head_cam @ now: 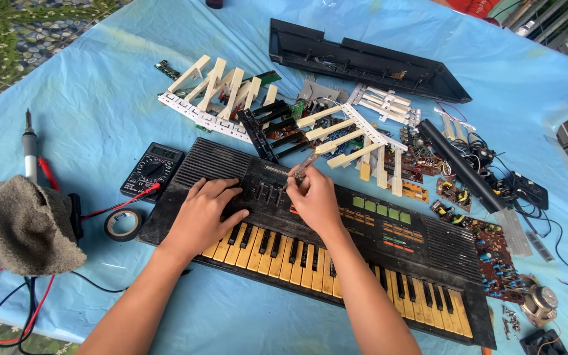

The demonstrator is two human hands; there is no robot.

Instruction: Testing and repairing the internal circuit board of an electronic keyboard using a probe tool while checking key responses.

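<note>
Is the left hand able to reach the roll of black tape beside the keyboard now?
Probably yes. The left hand rests on the keyboard near its left end, holding nothing, and the roll of black tape lies just off that end on the blue cloth. Only a red lead lies near it.

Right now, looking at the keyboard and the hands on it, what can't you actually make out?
All in the head view:
- Tool tip: too thin to tell where it meets the keyboard.
- Right hand: its own back hides the fingers' grip.
- Left hand: covers the panel and keys beneath.
- Multimeter display: too small to read.
- Box, bottom right: cut off by the edge.
</note>
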